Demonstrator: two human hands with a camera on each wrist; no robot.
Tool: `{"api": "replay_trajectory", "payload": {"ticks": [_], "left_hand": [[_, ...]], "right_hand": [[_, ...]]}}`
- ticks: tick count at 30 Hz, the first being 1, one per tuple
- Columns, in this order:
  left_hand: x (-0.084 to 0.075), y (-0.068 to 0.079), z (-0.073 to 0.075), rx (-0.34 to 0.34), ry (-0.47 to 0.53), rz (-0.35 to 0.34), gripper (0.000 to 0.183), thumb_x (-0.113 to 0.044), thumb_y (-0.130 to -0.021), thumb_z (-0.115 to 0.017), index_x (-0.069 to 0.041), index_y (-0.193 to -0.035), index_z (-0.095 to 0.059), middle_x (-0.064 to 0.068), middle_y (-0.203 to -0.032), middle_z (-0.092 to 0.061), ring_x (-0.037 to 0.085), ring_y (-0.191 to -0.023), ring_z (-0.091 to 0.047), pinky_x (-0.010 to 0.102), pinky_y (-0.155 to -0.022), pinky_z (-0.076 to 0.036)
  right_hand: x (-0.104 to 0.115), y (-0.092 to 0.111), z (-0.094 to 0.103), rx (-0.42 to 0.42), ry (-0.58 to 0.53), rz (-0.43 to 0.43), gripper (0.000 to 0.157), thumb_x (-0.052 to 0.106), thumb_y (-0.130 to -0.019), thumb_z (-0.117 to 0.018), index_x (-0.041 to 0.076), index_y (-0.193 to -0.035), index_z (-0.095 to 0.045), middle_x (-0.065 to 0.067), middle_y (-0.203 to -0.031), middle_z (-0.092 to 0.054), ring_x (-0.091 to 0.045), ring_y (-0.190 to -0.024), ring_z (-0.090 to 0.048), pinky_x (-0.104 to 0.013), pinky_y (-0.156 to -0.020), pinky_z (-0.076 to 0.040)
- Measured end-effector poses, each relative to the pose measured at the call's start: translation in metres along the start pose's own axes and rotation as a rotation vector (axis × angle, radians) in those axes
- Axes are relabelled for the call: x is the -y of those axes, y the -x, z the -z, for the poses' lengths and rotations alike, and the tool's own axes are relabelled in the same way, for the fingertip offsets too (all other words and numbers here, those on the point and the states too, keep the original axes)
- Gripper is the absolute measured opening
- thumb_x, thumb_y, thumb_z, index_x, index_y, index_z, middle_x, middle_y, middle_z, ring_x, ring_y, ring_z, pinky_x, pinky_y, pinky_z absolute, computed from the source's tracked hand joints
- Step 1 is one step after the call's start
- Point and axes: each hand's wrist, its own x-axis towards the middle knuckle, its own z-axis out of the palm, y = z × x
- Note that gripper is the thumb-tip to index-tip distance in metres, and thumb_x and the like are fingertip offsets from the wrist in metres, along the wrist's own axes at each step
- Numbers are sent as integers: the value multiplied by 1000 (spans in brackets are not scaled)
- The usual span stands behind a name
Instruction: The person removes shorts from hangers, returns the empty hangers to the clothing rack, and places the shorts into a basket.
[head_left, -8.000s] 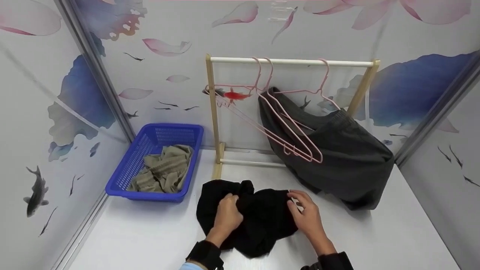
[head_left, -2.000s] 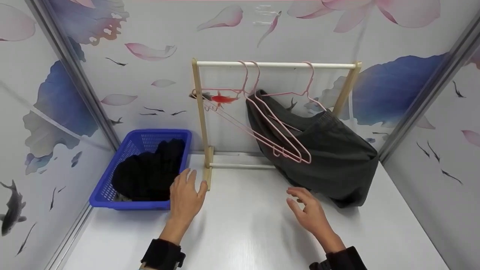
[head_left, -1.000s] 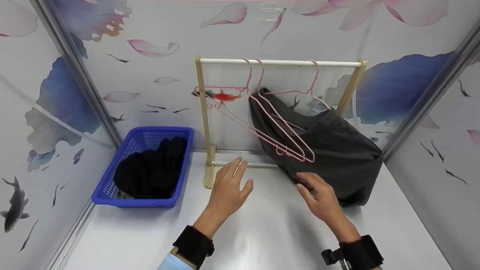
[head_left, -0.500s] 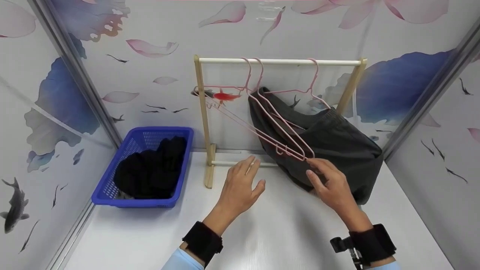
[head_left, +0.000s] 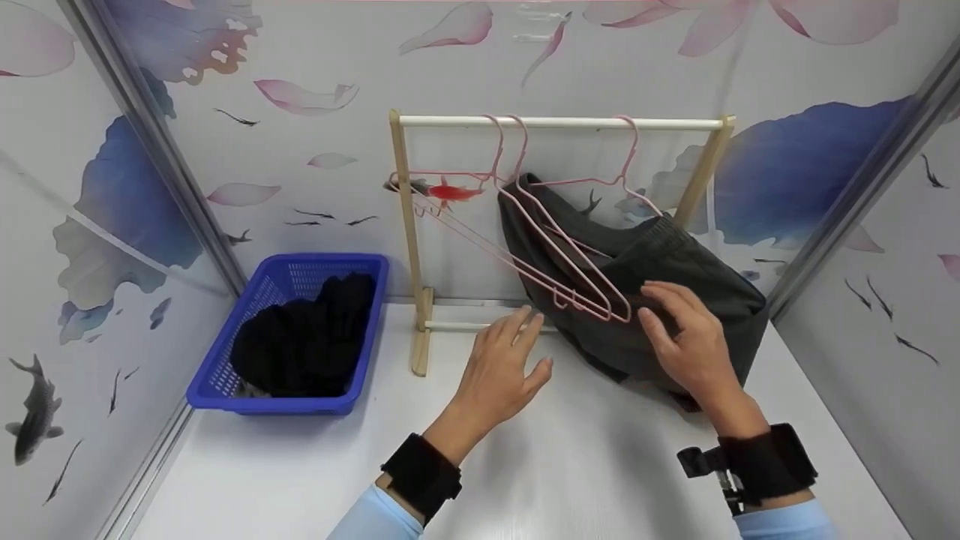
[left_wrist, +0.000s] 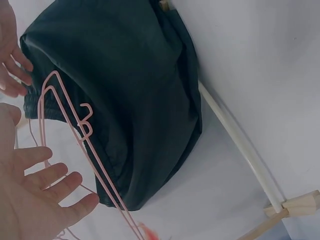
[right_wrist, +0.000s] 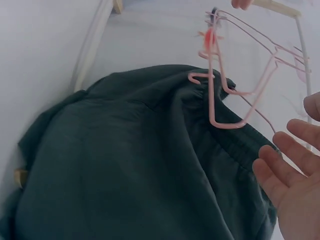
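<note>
A dark grey-green garment (head_left: 697,247) with an elastic waistband hangs tilted from a pink hanger (head_left: 634,142) at the rack's right side. My right hand (head_left: 690,341) is raised before it, fingers spread and holding nothing; in the right wrist view the fingers (right_wrist: 280,160) overlap the waistband. Lower and further left, my left hand (head_left: 499,367) hovers over the table with its fingers extended and nothing in them. Two bare pink hangers, one with its hook (head_left: 500,142) on the rail, slant between the hands and overlap the garment (left_wrist: 140,65) in the left wrist view.
The rack has a white top rail (head_left: 570,122) and a wooden left post (head_left: 409,225). Left of it, a blue basket (head_left: 270,405) contains crumpled black cloth (head_left: 307,345). Patterned walls enclose the white table (head_left: 262,480) on three sides.
The black cloth, in both hands eight seconds ago, now lies in the basket over the khaki cloth. Both hands have since moved rightward, the right one rising in front of the hanging garment.
</note>
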Motion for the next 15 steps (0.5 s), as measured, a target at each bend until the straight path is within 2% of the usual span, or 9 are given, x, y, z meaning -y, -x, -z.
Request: {"api": "replay_trajectory", "payload": {"ticks": [5, 12, 15], "left_hand": [[-3, -3, 1, 20, 4, 7, 57, -37, -103, -56, -8, -151, -52, 14, -157, -47, 30, -139, -48, 48, -113, -40], [-9, -9, 3, 28, -20, -10, 56, -37, -104, -56, -8, -151, -51, 13, -157, -47, 29, -139, -49, 48, -115, -39], [-13, -13, 4, 32, -35, -20, 56, -38, -104, -55, -9, -152, -51, 12, -157, -46, 28, -138, -50, 47, -115, -40]], "right_hand": [[-3, -13, 14, -40, 42, -24, 29, 0, -94, -70, -4, -123, -70, -20, -130, -67, -37, -122, -61, -7, -105, -30], [-9, -28, 30, -49, 80, -67, 30, 5, -96, -69, -3, -124, -70, -19, -132, -66, -38, -127, -59, -23, -109, -36], [-13, -33, 35, -64, 83, -67, 30, 5, -95, -69, -4, -123, -70, -20, -131, -67, -39, -126, -60, -20, -109, -36]]}}
